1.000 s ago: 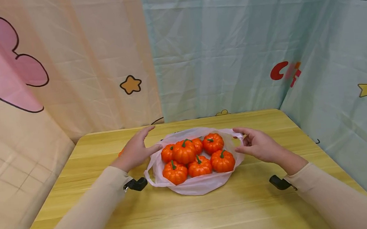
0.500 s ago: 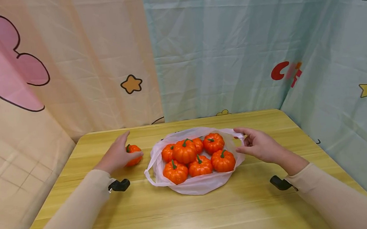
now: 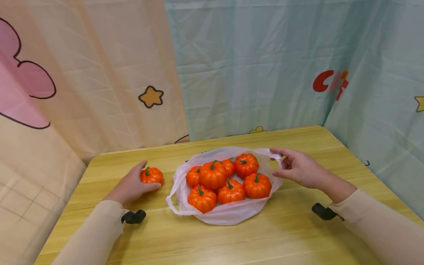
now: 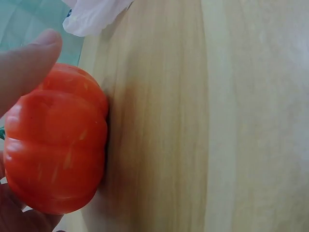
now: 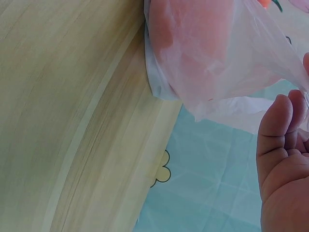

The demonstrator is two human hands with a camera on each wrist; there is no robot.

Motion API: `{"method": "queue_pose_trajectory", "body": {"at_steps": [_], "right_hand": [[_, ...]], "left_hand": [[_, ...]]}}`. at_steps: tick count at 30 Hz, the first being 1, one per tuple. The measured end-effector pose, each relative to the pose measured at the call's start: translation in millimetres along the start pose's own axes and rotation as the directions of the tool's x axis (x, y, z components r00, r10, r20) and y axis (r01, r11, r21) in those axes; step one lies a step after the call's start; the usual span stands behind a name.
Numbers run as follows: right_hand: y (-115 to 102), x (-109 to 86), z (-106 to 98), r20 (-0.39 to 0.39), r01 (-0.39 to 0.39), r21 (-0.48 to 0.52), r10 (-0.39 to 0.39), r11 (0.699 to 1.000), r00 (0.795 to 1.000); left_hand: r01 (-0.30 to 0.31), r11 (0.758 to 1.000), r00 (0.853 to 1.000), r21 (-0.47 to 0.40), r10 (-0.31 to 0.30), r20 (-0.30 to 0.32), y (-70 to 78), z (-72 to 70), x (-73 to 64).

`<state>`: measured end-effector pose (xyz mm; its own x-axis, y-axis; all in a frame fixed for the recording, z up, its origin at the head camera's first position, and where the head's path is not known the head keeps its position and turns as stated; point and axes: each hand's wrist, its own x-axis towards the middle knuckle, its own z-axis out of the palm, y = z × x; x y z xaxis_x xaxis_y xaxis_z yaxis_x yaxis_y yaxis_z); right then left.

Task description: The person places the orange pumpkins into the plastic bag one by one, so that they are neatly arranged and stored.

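Note:
A small orange pumpkin with a green stem sits on the table left of the bag. My left hand holds it from the left side. In the left wrist view the thumb lies along one side of the pumpkin, with other fingers at the opposite side, partly hidden. A thin whitish-pink plastic bag stands with its mouth spread, several orange pumpkins inside. At its right rim my right hand pinches the bag's handle; the right wrist view shows the bag film stretched toward the fingers.
The wooden table ends at a back edge against a printed cloth wall. More cloth hangs at both sides. The bag's left handle loop droops onto the table between the bag and my left hand.
My left hand has moved left, away from the bag, and come down around the pumpkin outside it, uncovering that pumpkin. The right hand and the bag have stayed put.

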<state>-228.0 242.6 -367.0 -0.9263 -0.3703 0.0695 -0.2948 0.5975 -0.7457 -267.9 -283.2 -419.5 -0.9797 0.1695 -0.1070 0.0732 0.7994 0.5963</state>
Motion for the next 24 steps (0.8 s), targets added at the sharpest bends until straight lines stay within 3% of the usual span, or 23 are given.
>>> {"method": "queue_pose_trajectory", "body": {"at_steps": [13, 24], "right_hand": [[1, 1.1, 2, 0.001, -0.004, -0.003, 0.004, 1.000, 1.000], [3, 2.2, 4, 0.006, -0.004, 0.008, 0.004, 1.000, 1.000]], "left_hand": [[0.002, 0.999, 1.000, -0.047, -0.001, 0.012, -5.7, 7.1, -2.0], [0.043, 0.998, 0.999, -0.056, -0.042, 0.009, -8.6, 11.3, -2.2]]}}
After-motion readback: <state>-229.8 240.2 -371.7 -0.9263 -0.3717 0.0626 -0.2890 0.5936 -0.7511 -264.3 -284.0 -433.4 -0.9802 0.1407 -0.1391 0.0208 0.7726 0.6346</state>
